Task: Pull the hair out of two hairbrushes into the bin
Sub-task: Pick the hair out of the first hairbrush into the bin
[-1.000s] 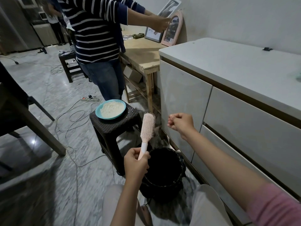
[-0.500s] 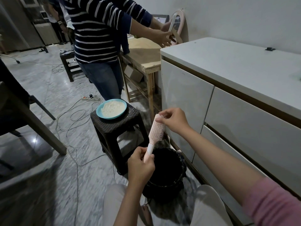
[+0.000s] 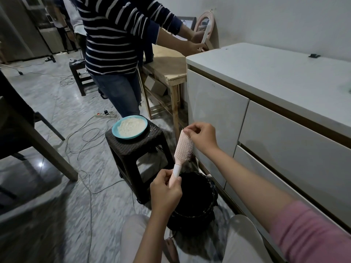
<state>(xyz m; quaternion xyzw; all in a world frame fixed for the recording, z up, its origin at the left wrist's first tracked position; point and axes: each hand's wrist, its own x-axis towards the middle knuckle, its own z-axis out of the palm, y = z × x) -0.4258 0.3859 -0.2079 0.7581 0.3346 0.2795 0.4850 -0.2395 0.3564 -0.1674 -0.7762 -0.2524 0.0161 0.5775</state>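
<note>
Standing at far left, a wooden table leg (image 3: 51,147) is slanting down to the marble floor (image 3: 47,103), with grey cables (image 3: 85,133) trailing across the tiles. Moving right, a dark woven stool (image 3: 133,149) is carrying a blue plate (image 3: 129,126) heaped with something pale and grainy; behind it a person in a striped top (image 3: 114,33) is standing at a wooden side table (image 3: 167,63), hands on a pink arched frame (image 3: 207,29) leaning against the wall.

Centre: the left hand (image 3: 164,190) is closing fully around the handle of the pink hairbrush (image 3: 182,149), holding it upright and tilted slightly right, bristles facing right. The brush is hanging directly above the black bin (image 3: 193,198), which is sitting on the floor touching the base of the white cabinet (image 3: 266,103) and just beside the stool.

Right of the brush: the right hand (image 3: 202,136) is pinching thumb and forefinger together at the top bristles, remaining fingers curling loosely. Whether hair is caught in the pinch cannot be told. A pink sleeve (image 3: 307,232) is covering the right upper arm.
</note>
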